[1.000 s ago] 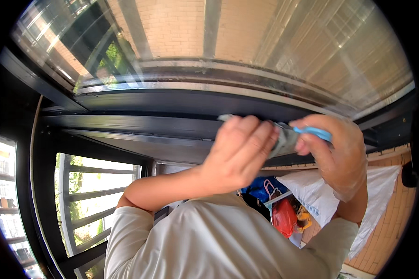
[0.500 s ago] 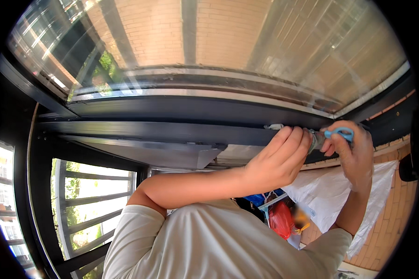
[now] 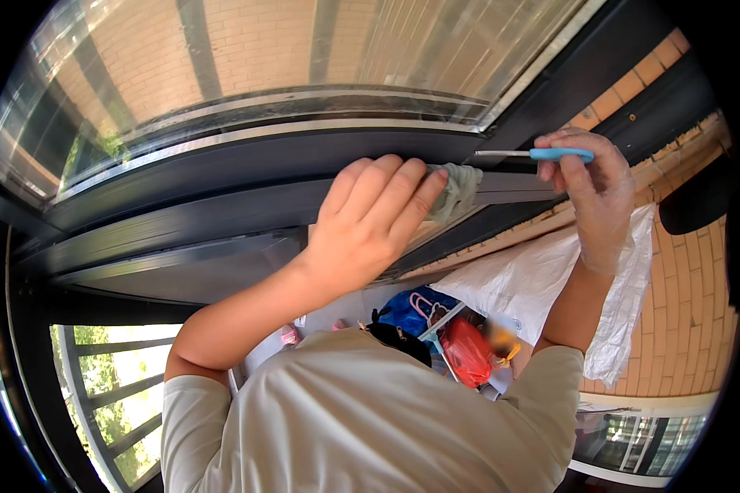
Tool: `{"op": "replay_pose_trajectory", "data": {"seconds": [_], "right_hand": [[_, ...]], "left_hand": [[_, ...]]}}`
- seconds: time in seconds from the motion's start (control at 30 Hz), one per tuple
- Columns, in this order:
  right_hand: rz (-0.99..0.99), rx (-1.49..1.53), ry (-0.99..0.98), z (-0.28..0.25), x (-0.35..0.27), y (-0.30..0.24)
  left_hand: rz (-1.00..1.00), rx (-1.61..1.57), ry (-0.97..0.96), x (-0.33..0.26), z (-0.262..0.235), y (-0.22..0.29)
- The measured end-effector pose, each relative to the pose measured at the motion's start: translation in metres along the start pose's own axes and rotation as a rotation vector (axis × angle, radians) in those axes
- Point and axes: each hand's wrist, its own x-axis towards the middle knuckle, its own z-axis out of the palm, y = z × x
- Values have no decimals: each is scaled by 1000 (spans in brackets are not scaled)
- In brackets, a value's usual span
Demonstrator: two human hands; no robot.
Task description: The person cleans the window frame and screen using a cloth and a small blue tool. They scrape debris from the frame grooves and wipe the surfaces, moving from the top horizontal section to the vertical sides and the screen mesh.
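Item: window-frame wiping, head view. Your left hand [image 3: 362, 226] pressed a grey-green cloth [image 3: 456, 189] flat against the dark window frame [image 3: 222, 214], fingers together over the cloth, near the frame's right corner. Your right hand [image 3: 592, 193] pinched a thin blue-handled tool [image 3: 551, 154] between thumb and fingers, tip pointing left toward the corner. Progress, judged: the cloth had reached the rail's right end; the corner groove looked still to do. Below: white plastic sheet [image 3: 543, 279], red bag [image 3: 469, 352].
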Motion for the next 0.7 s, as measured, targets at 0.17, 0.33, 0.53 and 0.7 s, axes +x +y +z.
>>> {"op": "replay_pose_trajectory", "data": {"seconds": [0.17, 0.33, 0.53, 0.7], "right_hand": [[74, 73, -16, 3, -20, 5], [121, 65, -68, 1, -16, 15], [83, 65, -151, 0, -3, 21], [-9, 60, -177, 4, -2, 33]], "left_hand": [[7, 62, -44, 1, -7, -3], [-94, 84, -105, 2, -24, -1], [30, 59, -185, 13, -10, 19], [22, 167, -191, 11, 9, 25]]}}
